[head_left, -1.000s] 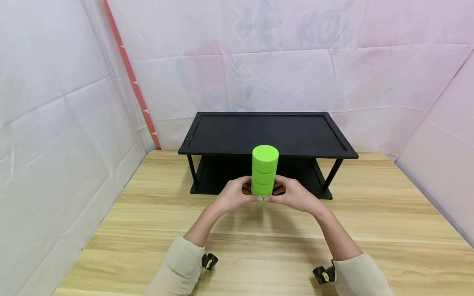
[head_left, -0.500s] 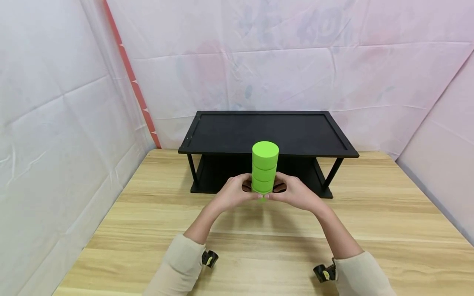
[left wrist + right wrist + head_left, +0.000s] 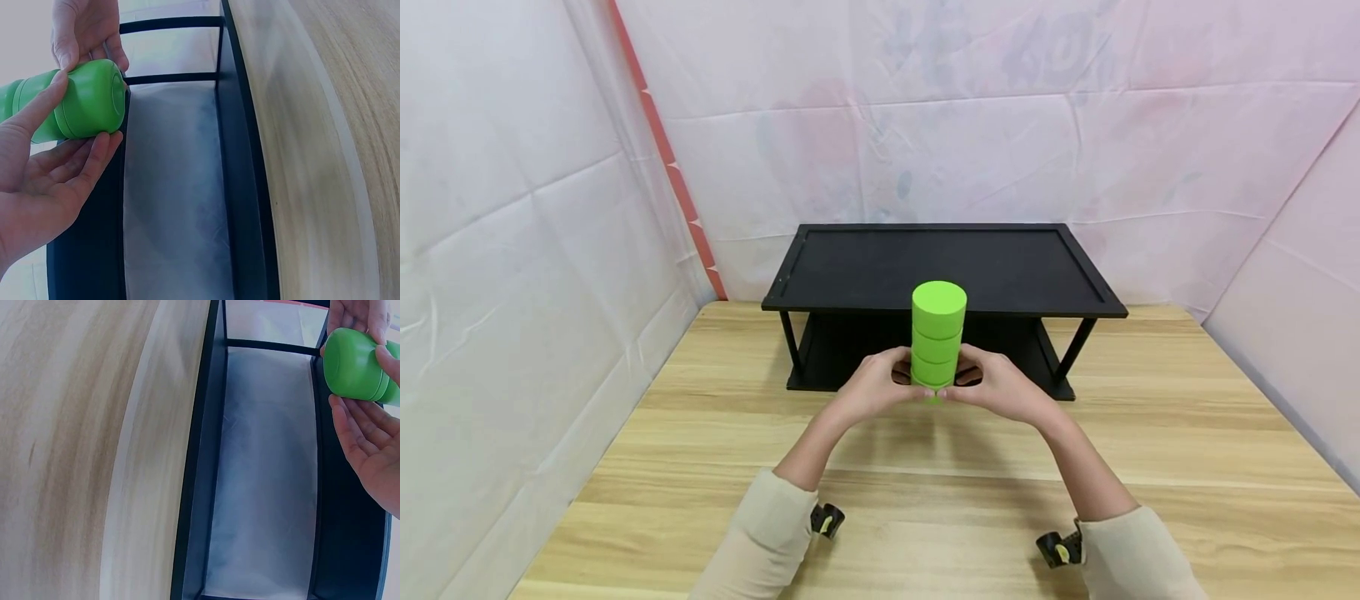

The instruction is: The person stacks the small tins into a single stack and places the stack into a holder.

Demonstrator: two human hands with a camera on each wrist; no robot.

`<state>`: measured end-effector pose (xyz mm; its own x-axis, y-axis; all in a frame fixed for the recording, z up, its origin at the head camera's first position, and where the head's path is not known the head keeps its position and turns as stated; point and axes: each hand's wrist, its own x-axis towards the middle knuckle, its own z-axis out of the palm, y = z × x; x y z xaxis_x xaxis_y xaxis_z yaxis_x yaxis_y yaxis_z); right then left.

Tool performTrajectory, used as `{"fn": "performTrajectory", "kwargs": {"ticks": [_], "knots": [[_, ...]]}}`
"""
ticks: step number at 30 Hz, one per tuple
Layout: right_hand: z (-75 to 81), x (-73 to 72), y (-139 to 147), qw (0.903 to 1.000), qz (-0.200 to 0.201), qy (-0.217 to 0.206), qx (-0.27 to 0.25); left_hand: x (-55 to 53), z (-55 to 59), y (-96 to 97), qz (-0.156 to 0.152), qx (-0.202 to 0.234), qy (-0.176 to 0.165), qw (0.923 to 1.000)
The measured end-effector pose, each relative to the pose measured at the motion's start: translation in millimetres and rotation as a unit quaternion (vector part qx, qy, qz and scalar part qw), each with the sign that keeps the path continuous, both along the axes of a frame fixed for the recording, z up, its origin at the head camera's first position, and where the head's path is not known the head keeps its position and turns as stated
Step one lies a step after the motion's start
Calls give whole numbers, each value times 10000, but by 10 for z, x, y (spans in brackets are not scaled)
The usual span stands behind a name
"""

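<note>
A bright green cylinder [image 3: 937,329] stands upright between both hands, in front of the black rack [image 3: 940,271]. Grooves divide it into several round segments; its top is flat. Both wrist views show its lower end, smooth and rounded at the rim, held off the table. My left hand [image 3: 874,385] grips the lower part from the left, thumb on the near side and fingers behind. From the right, my right hand [image 3: 996,390] grips the same part in the same way. The thumb tips nearly meet at the front. In the left wrist view, the left fingers [image 3: 94,159] curve under the cylinder [image 3: 94,100].
The two-level rack stands at the back of the wooden table [image 3: 910,542], its upper shelf on thin posts [image 3: 1077,350]. White printed sheeting [image 3: 962,150] hangs behind, with more sheeting [image 3: 535,292] along the left side. Black wrist cameras [image 3: 827,520] sit at the sleeve cuffs.
Both hands have raised the green cylinder slightly, and its top overlaps more of the upper shelf in the head view. The grip stays the same. The rack has not moved.
</note>
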<state>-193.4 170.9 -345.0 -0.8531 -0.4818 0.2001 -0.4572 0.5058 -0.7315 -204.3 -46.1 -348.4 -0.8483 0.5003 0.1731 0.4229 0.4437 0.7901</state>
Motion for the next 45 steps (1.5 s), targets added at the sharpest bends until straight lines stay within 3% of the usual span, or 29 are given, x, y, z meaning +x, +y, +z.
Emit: {"fn": "performTrajectory", "kwargs": {"ticks": [29, 45], "knots": [[150, -22, 28, 9999, -21, -88, -48, -22, 173, 11, -162, 49, 234, 9996], [204, -33, 26, 9999, -84, -65, -83, -45, 224, 20, -105, -46, 182, 9998]]}}
